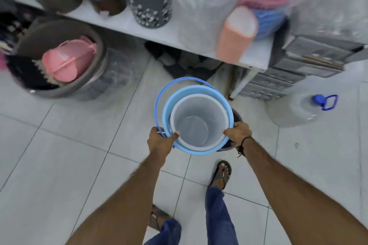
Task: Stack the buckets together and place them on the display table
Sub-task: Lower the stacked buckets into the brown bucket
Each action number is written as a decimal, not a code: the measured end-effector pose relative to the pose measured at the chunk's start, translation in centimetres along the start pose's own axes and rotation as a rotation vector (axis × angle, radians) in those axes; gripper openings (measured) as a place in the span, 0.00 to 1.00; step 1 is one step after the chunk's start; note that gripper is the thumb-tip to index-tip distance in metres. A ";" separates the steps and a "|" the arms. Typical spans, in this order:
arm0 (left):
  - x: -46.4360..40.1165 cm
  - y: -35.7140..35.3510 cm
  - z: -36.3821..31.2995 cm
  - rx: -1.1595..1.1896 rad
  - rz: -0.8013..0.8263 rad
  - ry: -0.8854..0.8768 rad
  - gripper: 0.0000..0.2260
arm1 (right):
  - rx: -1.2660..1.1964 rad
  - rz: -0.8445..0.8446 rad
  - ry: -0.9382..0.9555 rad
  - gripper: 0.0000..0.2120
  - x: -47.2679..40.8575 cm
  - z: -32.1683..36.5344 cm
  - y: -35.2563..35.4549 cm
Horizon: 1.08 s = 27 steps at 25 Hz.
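Note:
A white bucket (201, 121) sits nested inside a light blue bucket (185, 92), and a dark brown rim (238, 114) peeks out beneath them on the right. The blue bucket's darker blue handle (159, 103) swings out to the left. I hold the stack above the tiled floor. My left hand (161, 141) grips the rim on the near left, thumb over the edge. My right hand (238, 132) grips the rim on the near right. The white display table (179, 36) stands just beyond the stack.
The table holds dark bins, a grey patterned bin (151, 4), plastic-wrapped goods (201, 10) and a peach container (236, 34). A big grey tub (59, 59) with pink items stands on the floor at left. A clear water jug (302, 105) lies at right beside grey drawers (294, 69).

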<state>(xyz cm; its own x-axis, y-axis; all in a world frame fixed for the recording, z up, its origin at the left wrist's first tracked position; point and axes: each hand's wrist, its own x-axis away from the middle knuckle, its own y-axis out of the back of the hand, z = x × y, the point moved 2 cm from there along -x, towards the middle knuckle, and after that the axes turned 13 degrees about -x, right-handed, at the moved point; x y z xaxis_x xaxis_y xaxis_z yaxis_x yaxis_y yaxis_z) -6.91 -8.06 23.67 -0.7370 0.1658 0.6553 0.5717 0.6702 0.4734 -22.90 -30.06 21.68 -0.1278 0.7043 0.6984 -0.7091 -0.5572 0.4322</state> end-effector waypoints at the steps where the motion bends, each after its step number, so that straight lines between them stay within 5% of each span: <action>1: 0.6 -1.7 -2.2 -0.019 0.022 -0.035 0.20 | -0.019 -0.022 -0.007 0.11 -0.7 0.6 2.6; 7: -2.4 -15.2 -6.2 -0.157 0.092 -0.061 0.20 | -0.081 -0.131 -0.100 0.13 -10.4 -2.0 10.6; 14: -13.1 -27.4 2.7 -0.242 0.029 0.151 0.19 | 0.093 -0.078 -0.100 0.14 -25.4 -11.8 5.1; 20: -18.7 -32.4 10.3 -0.170 0.030 0.354 0.35 | 0.153 -0.112 -0.114 0.16 -29.8 -17.7 1.5; 24: -19.4 -34.8 12.9 -0.056 0.178 0.394 0.27 | 0.089 -0.148 -0.133 0.28 -31.9 -18.7 1.2; 27: -19.2 -35.3 13.4 -0.029 0.175 0.443 0.31 | 0.064 -0.089 -0.219 0.27 -33.4 -18.6 0.7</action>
<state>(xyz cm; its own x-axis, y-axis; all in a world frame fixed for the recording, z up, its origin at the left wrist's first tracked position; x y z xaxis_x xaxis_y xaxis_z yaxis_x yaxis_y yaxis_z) -17.78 -25.23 -13.47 -0.4078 -0.0541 0.9114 0.6878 0.6383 0.3457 -32.08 -45.78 -11.95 0.0916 0.6437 0.7598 -0.6646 -0.5287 0.5280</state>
